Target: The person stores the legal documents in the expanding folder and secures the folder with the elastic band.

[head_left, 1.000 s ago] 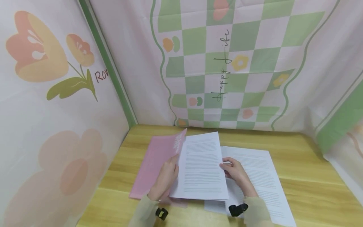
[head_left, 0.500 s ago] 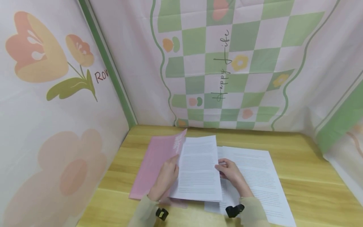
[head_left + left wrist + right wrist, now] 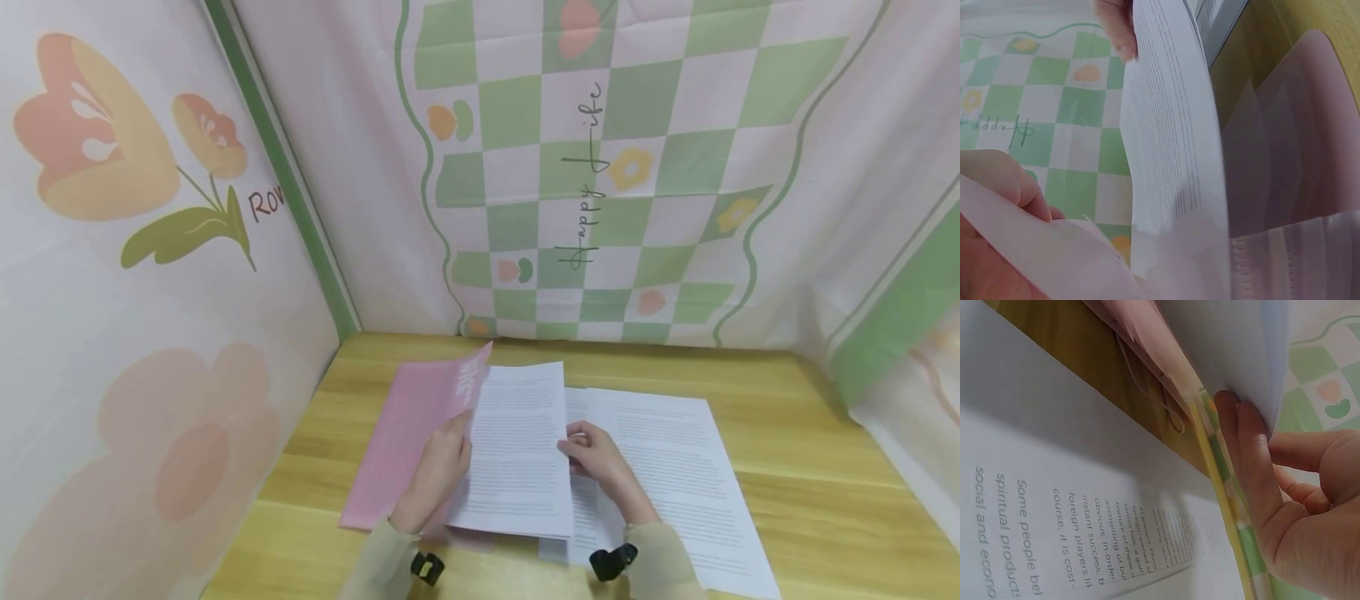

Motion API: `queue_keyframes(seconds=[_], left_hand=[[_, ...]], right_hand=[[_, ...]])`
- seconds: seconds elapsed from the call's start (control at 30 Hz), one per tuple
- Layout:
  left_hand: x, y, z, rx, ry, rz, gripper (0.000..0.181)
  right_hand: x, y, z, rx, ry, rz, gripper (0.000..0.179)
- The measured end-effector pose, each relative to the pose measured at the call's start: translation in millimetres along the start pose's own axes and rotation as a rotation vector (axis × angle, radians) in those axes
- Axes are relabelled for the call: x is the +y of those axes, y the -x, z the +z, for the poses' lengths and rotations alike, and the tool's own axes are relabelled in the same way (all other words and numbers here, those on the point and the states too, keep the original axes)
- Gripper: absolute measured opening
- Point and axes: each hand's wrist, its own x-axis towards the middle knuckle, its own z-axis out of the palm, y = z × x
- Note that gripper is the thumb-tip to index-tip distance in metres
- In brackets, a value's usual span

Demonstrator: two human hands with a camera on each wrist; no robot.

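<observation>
My left hand grips the raised edge of a pink translucent folder, holding its cover up on the left side. Printed sheets stand partly inside the folder, tilted toward the left. My right hand pinches their right edge, thumb in front and fingers behind, as the right wrist view shows of this hand. In the left wrist view the papers run down between the folder's layers, beside the pink flap. The lower end of the sheets inside the folder is partly hidden.
More printed pages lie flat on the wooden table, to the right and partly beneath my right forearm. A checked curtain hangs behind the table, and a flowered curtain closes the left side.
My right hand has moved left with the printed sheets, which have slid further left and slightly down toward the folder. My left hand has stayed at the folder's edge.
</observation>
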Motion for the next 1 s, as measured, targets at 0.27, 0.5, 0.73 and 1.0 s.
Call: queue_keyframes(seconds=[0.27, 0.5, 0.73, 1.0], left_hand=[[0.4, -0.1, -0.3, -0.009, 0.000, -0.005, 0.042], [-0.2, 0.3, 0.5, -0.006, 0.007, -0.003, 0.043], [0.5, 1.7, 0.3, -0.007, 0.020, -0.003, 0.043], [0.6, 1.1, 0.1, 0.005, 0.009, 0.006, 0.042]], right_hand=[[-6.0, 2.1, 3.9, -0.009, 0.007, -0.026, 0.034], [-9.0, 1.5, 12.1, -0.010, 0.027, -0.030, 0.035], [-7.2, 1.4, 17.9, 0.003, 0.046, -0.033, 0.036], [-7.1, 3.4, 20.2, 0.018, 0.093, -0.039, 0.056]])
